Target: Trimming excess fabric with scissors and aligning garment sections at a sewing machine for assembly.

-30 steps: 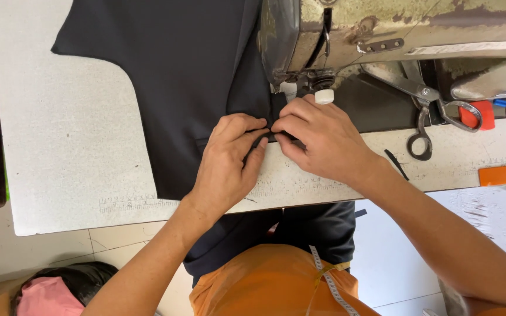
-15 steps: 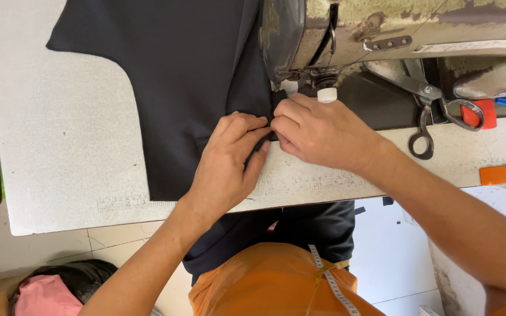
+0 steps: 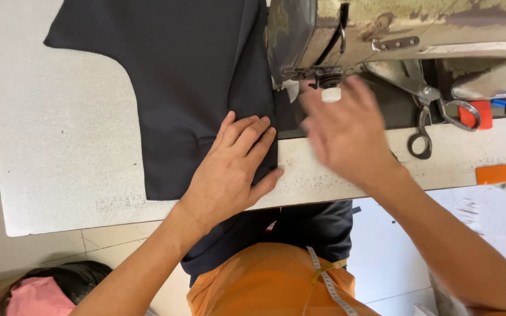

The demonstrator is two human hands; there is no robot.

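Both hands busy: my left hand (image 3: 232, 167) lies flat, pinning the dark fabric (image 3: 188, 88) so it can't slide, while my right hand (image 3: 344, 126) hovers open and empty by the sewing machine (image 3: 393, 29).

scissors (image 3: 434, 117) on table | orange block (image 3: 503, 172) at right edge | pink cloth (image 3: 39, 295) on floor

a white speckled worktable (image 3: 54, 146) stands over a pale tiled floor (image 3: 106, 240), evenly lit.
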